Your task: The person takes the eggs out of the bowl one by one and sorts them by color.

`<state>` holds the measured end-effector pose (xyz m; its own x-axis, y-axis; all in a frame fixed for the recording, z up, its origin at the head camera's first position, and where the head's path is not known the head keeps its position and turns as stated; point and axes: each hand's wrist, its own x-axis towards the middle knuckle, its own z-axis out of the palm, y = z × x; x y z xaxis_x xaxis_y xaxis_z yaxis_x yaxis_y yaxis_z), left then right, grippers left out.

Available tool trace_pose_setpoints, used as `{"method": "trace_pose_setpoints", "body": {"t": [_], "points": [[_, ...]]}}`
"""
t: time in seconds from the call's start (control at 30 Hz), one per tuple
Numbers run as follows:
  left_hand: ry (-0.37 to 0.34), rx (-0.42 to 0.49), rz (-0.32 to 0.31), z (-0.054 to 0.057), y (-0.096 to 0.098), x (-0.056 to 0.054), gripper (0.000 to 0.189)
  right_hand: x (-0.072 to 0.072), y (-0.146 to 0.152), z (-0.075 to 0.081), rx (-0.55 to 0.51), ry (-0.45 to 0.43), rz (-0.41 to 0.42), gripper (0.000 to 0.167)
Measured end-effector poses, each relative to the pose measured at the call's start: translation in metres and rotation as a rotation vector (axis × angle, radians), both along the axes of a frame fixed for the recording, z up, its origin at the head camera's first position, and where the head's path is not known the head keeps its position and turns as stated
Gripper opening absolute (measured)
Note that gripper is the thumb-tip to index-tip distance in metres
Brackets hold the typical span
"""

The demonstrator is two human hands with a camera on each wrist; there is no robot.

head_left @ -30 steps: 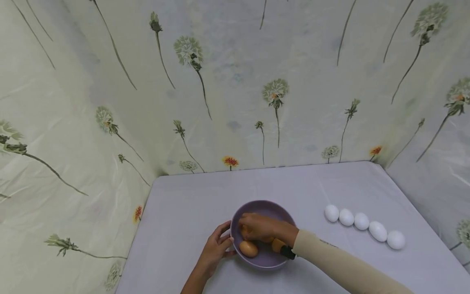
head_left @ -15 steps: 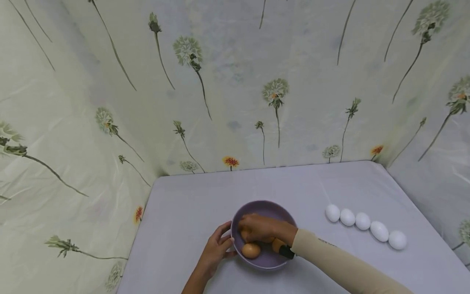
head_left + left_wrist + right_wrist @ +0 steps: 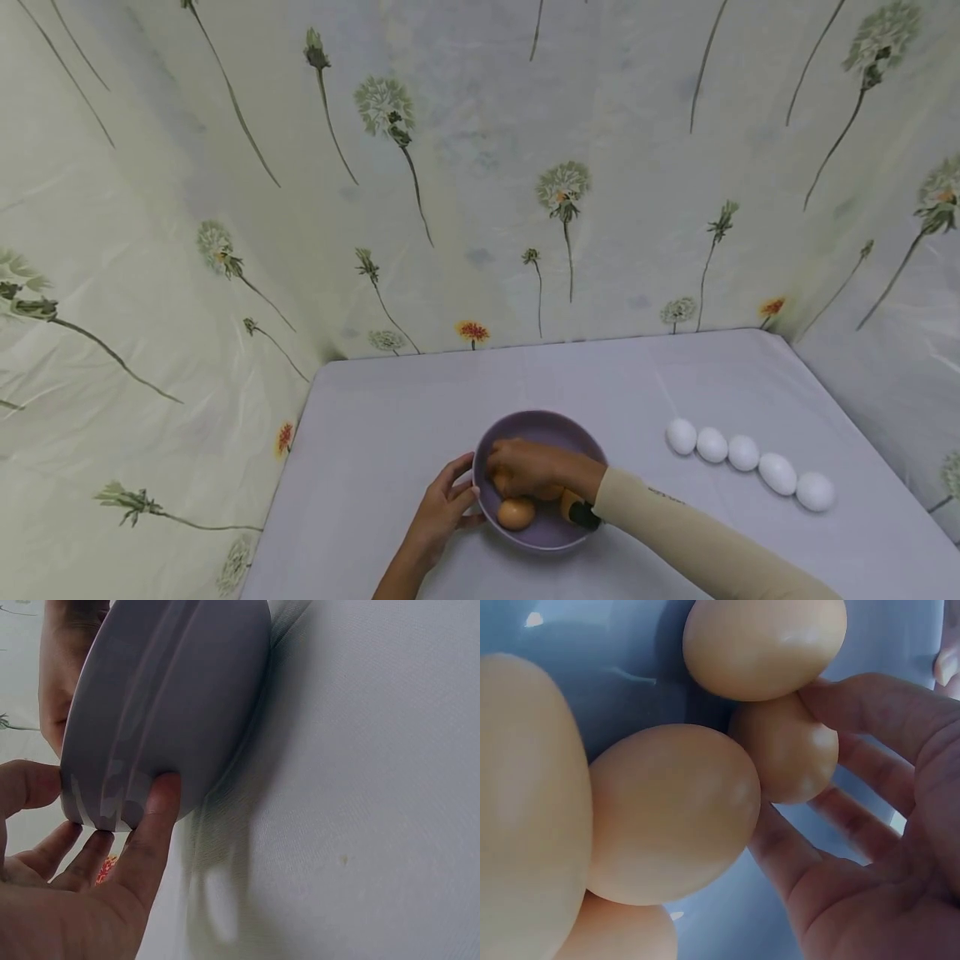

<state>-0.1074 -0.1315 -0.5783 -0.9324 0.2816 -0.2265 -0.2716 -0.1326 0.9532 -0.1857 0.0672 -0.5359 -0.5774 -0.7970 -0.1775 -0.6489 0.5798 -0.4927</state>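
On the table (image 3: 390, 433) stands a purple bowl (image 3: 558, 429) with several brown eggs (image 3: 516, 514) in it. My left hand (image 3: 437, 517) holds the bowl from its left side. In the left wrist view the thumb is at the rim and the fingers lie against the outer wall (image 3: 172, 697). Inside the bowl is my right hand (image 3: 525, 468). The right wrist view shows its thumb and fingers round a small brown egg (image 3: 787, 750), which touches a larger egg (image 3: 765, 645) and another egg (image 3: 675, 814). From the head, the right hand hides part of the eggs.
Several white eggs (image 3: 743, 452) lie in a slanting row on the table, right of the bowl. A dandelion-patterned curtain (image 3: 480, 183) hangs behind and along the sides of the table. A black band (image 3: 583, 515) shows at the right wrist, over the bowl's edge.
The brown egg at the front of the bowl has turned and shifted slightly right. Both hands stay almost where they were, and the white eggs keep their row.
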Motion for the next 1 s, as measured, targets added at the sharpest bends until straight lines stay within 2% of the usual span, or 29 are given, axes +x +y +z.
{"method": "trace_pose_setpoints", "body": {"t": [0.37, 0.6, 1.0], "points": [[-0.001, -0.008, 0.012, 0.000, 0.001, 0.000, 0.058, -0.001, 0.005, 0.001, -0.010, 0.004, 0.014, 0.028], [0.001, -0.014, 0.016, 0.000, 0.002, 0.001, 0.057, -0.001, 0.011, 0.019, -0.025, -0.033, -0.044, 0.033], [-0.015, -0.023, 0.016, -0.001, 0.000, -0.001, 0.058, -0.005, 0.036, 0.048, -0.117, 0.004, -0.055, 0.038]]}}
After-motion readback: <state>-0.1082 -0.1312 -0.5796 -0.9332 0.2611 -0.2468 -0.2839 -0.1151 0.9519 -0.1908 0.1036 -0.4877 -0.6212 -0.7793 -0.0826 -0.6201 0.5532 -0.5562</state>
